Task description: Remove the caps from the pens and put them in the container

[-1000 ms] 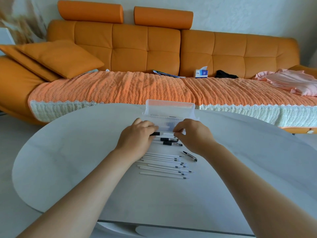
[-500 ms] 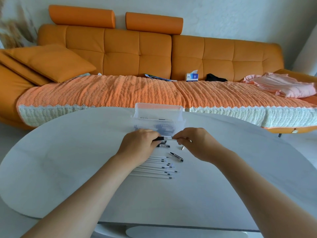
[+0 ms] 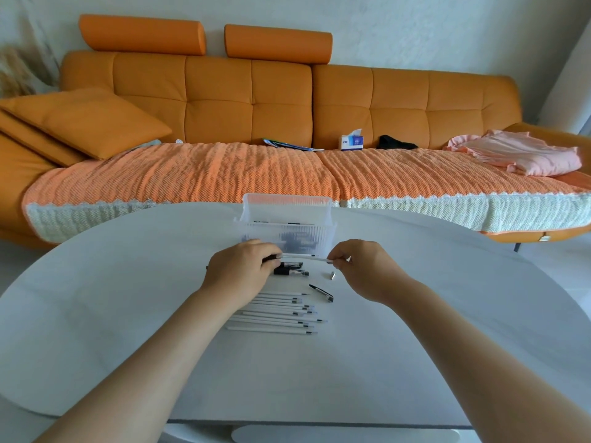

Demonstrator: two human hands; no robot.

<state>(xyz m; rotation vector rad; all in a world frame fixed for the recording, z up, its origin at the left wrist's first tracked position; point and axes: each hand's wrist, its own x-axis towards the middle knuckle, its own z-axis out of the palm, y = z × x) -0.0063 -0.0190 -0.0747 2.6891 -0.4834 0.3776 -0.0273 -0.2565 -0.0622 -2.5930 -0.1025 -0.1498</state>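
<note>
A white pen [image 3: 303,258] is stretched level between my two hands, just in front of the clear ribbed container [image 3: 284,219]. My left hand [image 3: 243,270] grips its black cap end, and my right hand [image 3: 358,266] pinches the other end. Dark pieces show through the container's wall. Several uncapped white pens [image 3: 278,311] lie in a row on the table [image 3: 128,298], partly under my left forearm. Two black capped pens [image 3: 291,269] lie just behind that row. One loose black cap [image 3: 321,292] and a small grey piece [image 3: 332,275] lie to the right.
The container's lid [image 3: 286,204] stands up at its far side. Beyond the white oval table is an orange sofa [image 3: 287,107] with a cushion, a tissue box [image 3: 351,142] and pink cloth [image 3: 524,153].
My hands have moved apart, so more of the white pen shows between them. The camera view has shifted a little.
</note>
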